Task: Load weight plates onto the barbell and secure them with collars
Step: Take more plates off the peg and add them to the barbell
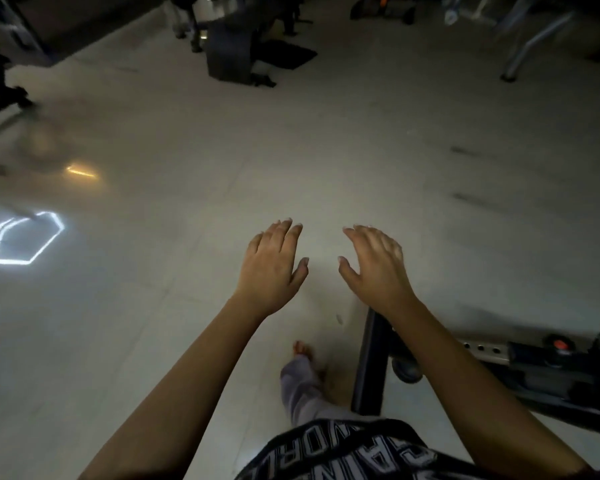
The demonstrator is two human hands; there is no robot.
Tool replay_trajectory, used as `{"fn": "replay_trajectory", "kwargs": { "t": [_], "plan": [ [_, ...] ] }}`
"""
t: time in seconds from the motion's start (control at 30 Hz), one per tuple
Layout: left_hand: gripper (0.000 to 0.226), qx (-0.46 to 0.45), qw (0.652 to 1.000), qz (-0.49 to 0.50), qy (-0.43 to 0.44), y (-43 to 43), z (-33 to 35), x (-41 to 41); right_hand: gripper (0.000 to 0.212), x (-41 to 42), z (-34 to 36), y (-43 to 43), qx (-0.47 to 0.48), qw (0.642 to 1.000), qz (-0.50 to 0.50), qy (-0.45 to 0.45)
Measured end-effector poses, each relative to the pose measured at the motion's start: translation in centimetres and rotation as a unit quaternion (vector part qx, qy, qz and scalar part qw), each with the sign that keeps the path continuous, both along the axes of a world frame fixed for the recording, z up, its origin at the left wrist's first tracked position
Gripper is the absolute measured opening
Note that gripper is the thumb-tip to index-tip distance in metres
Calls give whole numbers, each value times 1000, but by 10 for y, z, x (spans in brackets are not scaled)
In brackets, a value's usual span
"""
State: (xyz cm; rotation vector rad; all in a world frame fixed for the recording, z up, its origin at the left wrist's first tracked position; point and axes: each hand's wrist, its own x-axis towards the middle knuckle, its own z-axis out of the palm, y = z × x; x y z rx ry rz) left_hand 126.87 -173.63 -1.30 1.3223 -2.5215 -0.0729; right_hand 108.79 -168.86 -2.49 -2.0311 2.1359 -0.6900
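Notably, neither barbell, weight plates nor collars can be identified in this dim head view. Both hands are extended forward, palms down, above the pale tiled floor (326, 150). Left hand (272, 263): fingers spread and slack, holding nothing. Right hand (374, 266): fingers slightly curled, thumb out, likewise holding nothing. The two hands are near each other but apart, touching neither one another nor any object.

Below the right forearm, a dark upright bar (369, 365) of a piece of gym equipment stands on the floor, joined to a metal rail with a row of holes (482, 348) and a red knob (559, 344). Between the forearms, a bare foot (303, 351) and a grey trouser leg (300, 389) are visible, with a lettered shirt (343, 452) at the lower edge. At far left, a bright hexagonal light reflection (25, 242) lies on the floor. Dark machine frames (229, 53) occupy the top of the view, too blurred to name.
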Motion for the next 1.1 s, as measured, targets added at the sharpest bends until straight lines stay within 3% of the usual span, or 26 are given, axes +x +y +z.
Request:
{"fn": "replay_trajectory", "kwargs": {
  "t": [0.47,0.83,1.1],
  "plan": [
    [56,-2,986,-167,7,-317,11,-175,52,-148,7,-260,-14,988,-151,24],
    [57,10,946,-323,21,-531,11,-421,53,-350,19,-432,-21,949,-312,49],
    [61,23,907,-421,11,-629,18,-623,53,-516,21,-512,-20,909,-412,54]
  ]
}}
